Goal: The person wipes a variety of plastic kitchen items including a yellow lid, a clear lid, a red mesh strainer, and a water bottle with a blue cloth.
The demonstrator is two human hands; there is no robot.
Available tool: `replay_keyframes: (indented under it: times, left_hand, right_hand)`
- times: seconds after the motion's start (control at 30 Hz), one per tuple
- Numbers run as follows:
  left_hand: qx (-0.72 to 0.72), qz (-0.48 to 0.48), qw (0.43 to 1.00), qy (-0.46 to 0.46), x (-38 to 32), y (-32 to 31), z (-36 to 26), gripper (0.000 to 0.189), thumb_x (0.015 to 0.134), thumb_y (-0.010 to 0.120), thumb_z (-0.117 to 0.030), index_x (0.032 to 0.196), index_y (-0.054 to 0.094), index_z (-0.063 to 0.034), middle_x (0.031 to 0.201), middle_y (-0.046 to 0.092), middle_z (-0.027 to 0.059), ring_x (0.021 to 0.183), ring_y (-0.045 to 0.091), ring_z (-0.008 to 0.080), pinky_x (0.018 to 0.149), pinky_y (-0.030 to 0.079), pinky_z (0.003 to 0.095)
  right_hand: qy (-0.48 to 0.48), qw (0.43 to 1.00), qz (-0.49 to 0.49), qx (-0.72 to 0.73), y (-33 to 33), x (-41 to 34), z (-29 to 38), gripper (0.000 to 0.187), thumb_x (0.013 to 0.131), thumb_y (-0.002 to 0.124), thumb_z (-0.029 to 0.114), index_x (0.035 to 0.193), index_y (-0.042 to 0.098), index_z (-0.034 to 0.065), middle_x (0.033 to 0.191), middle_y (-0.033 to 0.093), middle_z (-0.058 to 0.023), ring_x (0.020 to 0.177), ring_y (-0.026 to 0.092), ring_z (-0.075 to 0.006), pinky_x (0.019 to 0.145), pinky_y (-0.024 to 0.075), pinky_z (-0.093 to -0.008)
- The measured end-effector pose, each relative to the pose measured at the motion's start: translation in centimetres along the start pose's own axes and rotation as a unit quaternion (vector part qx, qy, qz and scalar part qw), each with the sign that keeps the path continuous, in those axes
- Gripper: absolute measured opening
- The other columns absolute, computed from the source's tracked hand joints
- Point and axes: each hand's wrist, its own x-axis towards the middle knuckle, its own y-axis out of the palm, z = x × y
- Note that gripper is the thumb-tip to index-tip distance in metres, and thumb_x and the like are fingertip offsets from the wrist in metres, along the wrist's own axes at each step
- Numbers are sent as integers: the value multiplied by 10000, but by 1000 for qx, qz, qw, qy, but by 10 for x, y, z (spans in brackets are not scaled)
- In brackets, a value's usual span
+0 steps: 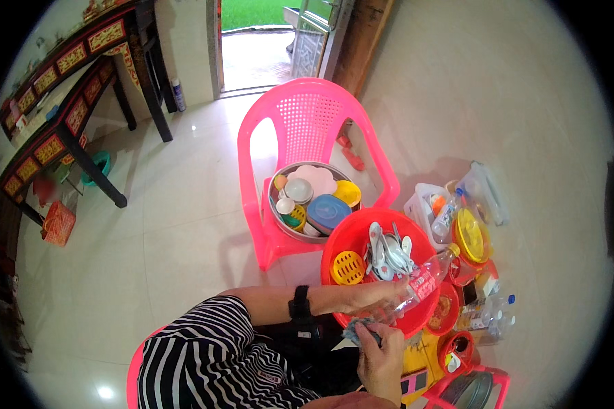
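My left hand [376,299] grips a clear plastic bottle [423,285] with a red label and a yellow cap. The bottle lies tilted over a red plastic basin [340,232], its cap toward the upper right. Pinched in my right hand [381,353] is a crumpled blue-grey cloth or scouring pad [359,331], close by the bottle's base; whether they touch is unclear. Inside the basin are several pale spoons [388,253] in a pile and a yellow slotted plastic piece [348,267].
Behind the basin, a pink plastic chair [307,120] bears a metal bowl [272,204] of bowls, lids and a blue-lidded container [329,212]. At right are a white plastic bin [418,204], a yellow lid [470,234], red containers [456,350] and several bottles [483,317]. A carved table [66,122] stands left.
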Motion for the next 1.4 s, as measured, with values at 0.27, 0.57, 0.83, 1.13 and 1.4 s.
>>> replay_keyframes:
  times: [0.27,0.57,0.83,1.13,1.4]
  left_hand:
    - [93,38,995,-23,0,3,15,463,1034,409,-451,1225,560,-58,1101,635,80,973,638,210,824,536,367]
    - [-16,-4,999,41,-12,20,-3,284,995,561,-355,1129,589,-106,1007,643,1,849,631,107,708,528,290]
    - [-39,-7,999,-16,-13,18,-15,389,1041,428,-368,1192,572,-40,1149,637,88,1038,617,188,867,516,357]
    - [-48,-56,997,27,-2,13,-15,511,1005,475,-459,1312,496,-51,1150,617,98,1060,620,233,895,533,424]
    - [-136,-111,982,67,12,14,-28,417,984,543,-431,1233,513,-98,1057,638,125,963,653,248,877,540,403]
  right_hand:
    - [128,953,-263,-74,-6,5,-28,433,795,640,-112,1196,633,53,1119,527,-150,1023,574,-300,876,502,-378]
    - [20,997,-45,-53,3,-2,-4,466,701,666,-14,1162,647,58,1076,589,-110,947,556,-330,787,450,-422]
    - [43,995,-89,-33,-7,-7,-16,459,703,661,-36,1152,663,63,1087,590,-117,922,570,-300,785,477,-397]
    - [150,954,-251,-70,-12,-8,-35,501,671,699,-122,1149,664,25,1038,610,-140,940,583,-301,790,483,-363]
    - [-49,973,-131,-182,18,-10,-37,528,684,662,53,1212,664,80,1148,555,-79,929,540,-247,784,479,-351]
